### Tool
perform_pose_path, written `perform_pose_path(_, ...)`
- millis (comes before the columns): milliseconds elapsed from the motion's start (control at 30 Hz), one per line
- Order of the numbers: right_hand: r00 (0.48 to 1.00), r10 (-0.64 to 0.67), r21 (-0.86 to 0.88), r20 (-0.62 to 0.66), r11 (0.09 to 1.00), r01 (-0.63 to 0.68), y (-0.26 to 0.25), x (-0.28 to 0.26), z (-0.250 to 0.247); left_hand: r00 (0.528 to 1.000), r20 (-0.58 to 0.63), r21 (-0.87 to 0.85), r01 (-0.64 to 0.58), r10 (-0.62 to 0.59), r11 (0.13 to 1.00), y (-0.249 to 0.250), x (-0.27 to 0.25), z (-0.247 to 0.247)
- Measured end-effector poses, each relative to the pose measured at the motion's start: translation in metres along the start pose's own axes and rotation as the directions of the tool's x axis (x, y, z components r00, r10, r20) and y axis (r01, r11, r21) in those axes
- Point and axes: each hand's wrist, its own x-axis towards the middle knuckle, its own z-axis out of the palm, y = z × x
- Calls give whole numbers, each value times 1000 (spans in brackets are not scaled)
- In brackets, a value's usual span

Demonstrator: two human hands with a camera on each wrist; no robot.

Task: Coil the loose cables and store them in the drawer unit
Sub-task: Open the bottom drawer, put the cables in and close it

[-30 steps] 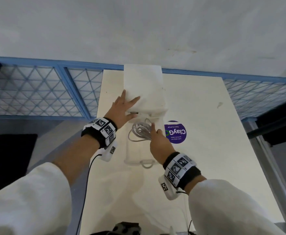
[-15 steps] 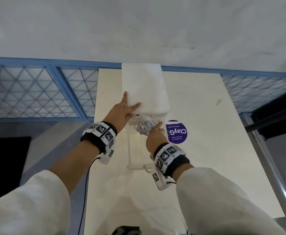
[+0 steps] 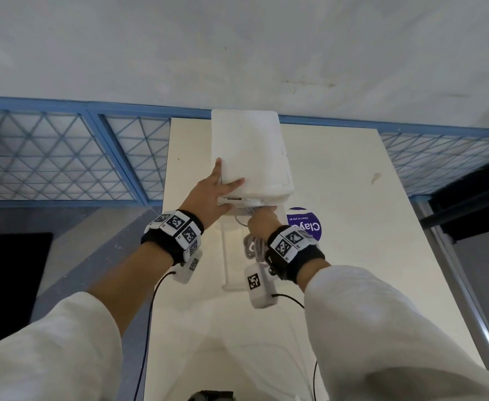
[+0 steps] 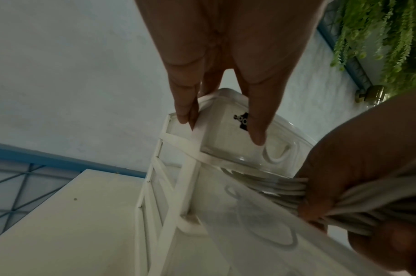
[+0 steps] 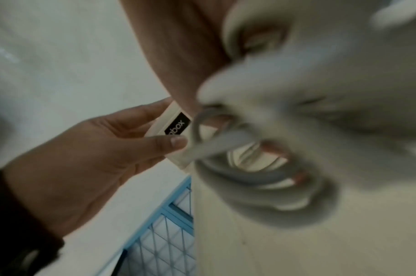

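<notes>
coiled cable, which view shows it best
The left wrist view: the coiled cable shows as sharp separate strands gripped by the right hand at the open drawer. The right wrist view shows its loops blurred. The head view hides most of it behind that hand.

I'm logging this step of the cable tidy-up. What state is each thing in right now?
drawer unit: upright on the table, braced by the left hand.
drawer: pulled out, open.
coiled cable: bundled, held over the open drawer.
left hand: fingers straight, resting on the unit's top corner.
right hand: gripping the coil.
</notes>
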Motion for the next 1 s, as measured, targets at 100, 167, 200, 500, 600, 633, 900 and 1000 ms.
perform_pose_path(100, 995, -101, -205, 8, 974, 100, -3, 2, 18, 1000, -13, 10, -10, 10, 1000, -3, 1, -1)
perform_pose_path(167, 993, -65, -17, -100, 998, 63, 2, 3, 26, 1000, -8, 20, -23, 23, 1000, -5, 0, 1)
perform_pose_path(200, 985, -55, 66, -164, 996, 67, 7, 4, 27, 1000, -6, 19, -28, 28, 999, -6, -1, 2)
perform_pose_path(500, 959, -149, 150, -243, 970, 189, 18, 1, 31, 999, -1, -3, -52, 52, 999, -14, -2, 6)
perform_pose_path(600, 932, -244, 312, -266, 893, 323, 34, -8, 28, 998, -14, -7, -60, 60, 998, -15, -2, 6)
perform_pose_path(633, 926, -274, 293, -259, 891, 346, 39, -16, 26, 998, -22, 4, -65, 65, 998, -15, -2, 6)
perform_pose_path(900, 881, -472, -249, -3, 854, 457, 90, -46, 27, 996, -37, 27, -86, 87, 996, -18, -3, 5)
perform_pose_path(1000, 823, -560, -431, 90, 723, 539, 110, -45, 27, 992, -51, 33, -114, 115, 993, -17, -4, 5)
